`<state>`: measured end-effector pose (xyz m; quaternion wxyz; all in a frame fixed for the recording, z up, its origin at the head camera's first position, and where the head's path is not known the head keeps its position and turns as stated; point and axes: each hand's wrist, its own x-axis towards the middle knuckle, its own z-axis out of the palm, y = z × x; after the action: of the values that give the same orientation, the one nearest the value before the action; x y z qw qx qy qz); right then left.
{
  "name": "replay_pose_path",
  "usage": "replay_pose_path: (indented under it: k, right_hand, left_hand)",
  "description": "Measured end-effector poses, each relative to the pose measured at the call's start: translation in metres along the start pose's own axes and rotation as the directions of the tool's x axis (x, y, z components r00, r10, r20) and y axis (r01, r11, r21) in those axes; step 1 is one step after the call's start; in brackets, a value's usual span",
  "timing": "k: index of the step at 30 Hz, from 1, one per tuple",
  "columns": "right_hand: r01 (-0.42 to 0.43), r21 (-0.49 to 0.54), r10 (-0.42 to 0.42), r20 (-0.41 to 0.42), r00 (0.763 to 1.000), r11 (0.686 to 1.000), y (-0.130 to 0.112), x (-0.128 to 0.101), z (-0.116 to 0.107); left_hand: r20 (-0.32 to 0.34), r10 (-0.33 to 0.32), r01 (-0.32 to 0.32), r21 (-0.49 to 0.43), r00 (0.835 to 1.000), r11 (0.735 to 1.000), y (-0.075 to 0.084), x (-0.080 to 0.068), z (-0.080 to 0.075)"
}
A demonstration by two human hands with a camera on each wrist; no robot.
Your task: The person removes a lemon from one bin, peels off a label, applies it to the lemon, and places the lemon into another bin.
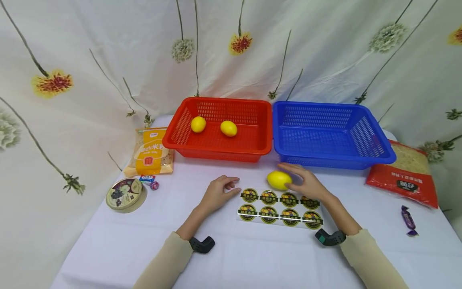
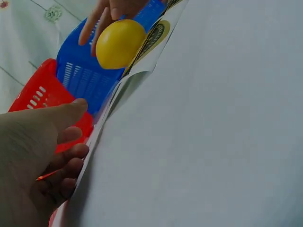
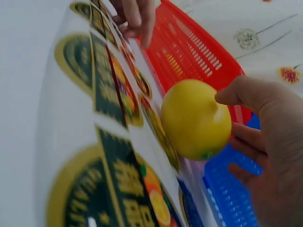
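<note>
A yellow lemon [image 1: 278, 180] [image 2: 119, 42] [image 3: 196, 120] rests at the top edge of a sheet of round fruit stickers [image 1: 279, 208] [image 3: 104, 94] on the white table. My right hand [image 1: 304, 184] [image 3: 270, 142] cups it, the thumb on its near side and the fingers curved round its far side. My left hand [image 1: 220, 192] [image 2: 42, 151] rests on the table at the sheet's left edge, its fingers loosely curled and holding nothing. Behind, a red basket [image 1: 216, 146] holds two lemons [image 1: 198, 124] [image 1: 228, 128]. The blue basket [image 1: 332, 162] beside it holds nothing.
An orange snack bag [image 1: 151, 152], a round tin [image 1: 125, 194] and small candies [image 1: 149, 180] lie at the left. A red bag [image 1: 404, 172] and a purple candy [image 1: 409, 220] lie at the right. A floral curtain hangs behind.
</note>
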<state>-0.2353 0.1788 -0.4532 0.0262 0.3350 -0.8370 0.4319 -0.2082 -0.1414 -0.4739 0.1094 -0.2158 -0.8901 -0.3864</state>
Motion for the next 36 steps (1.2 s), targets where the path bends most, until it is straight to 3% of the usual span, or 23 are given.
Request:
replay_pose_path:
  k: [2,6,11,18,21,24,28,33,36]
  right_hand:
    - [0.049,-0.038,-0.051,-0.057,0.997,0.998,-0.007,0.000,0.003]
    - [0.154,-0.096,-0.168,-0.161,0.973,0.983,-0.026,0.001,0.015]
    - [0.230,-0.098,-0.245,-0.189,0.951,0.968,-0.049,0.002,0.040]
    - [0.178,-0.008,-0.176,-0.190,0.966,0.984,-0.057,0.004,0.066]
    - [0.138,0.005,-0.134,-0.188,0.973,0.990,-0.058,0.005,0.073]
    - [0.127,0.004,-0.125,-0.186,0.975,0.992,-0.058,0.006,0.077]
    - [0.118,0.002,-0.116,-0.181,0.977,0.993,-0.058,0.006,0.080]
    - [0.121,-0.011,-0.122,-0.179,0.976,0.993,-0.058,0.004,0.080]
    - [0.143,-0.023,-0.145,-0.185,0.972,0.989,-0.059,0.004,0.079]
  left_hand:
    - [0.026,0.003,-0.004,0.058,1.000,0.998,0.002,-0.001,0.006]
    - [0.000,-0.013,0.013,0.110,1.000,0.994,0.004,-0.001,0.013]
    - [-0.055,-0.035,0.042,0.126,0.998,0.991,0.006,0.001,0.018]
    - [-0.109,-0.021,0.035,0.122,0.994,0.992,0.006,0.004,0.023]
    - [-0.086,-0.012,0.016,0.044,0.996,0.999,0.007,0.003,0.022]
    - [-0.029,-0.037,0.034,-0.100,0.999,0.994,0.009,0.002,0.021]
    - [0.079,-0.115,0.133,-0.289,0.990,0.948,0.013,-0.002,0.017]
    - [0.228,-0.212,0.300,-0.493,0.950,0.816,0.026,-0.002,0.009]
    - [0.266,-0.221,0.337,-0.567,0.938,0.752,0.038,0.000,0.002]
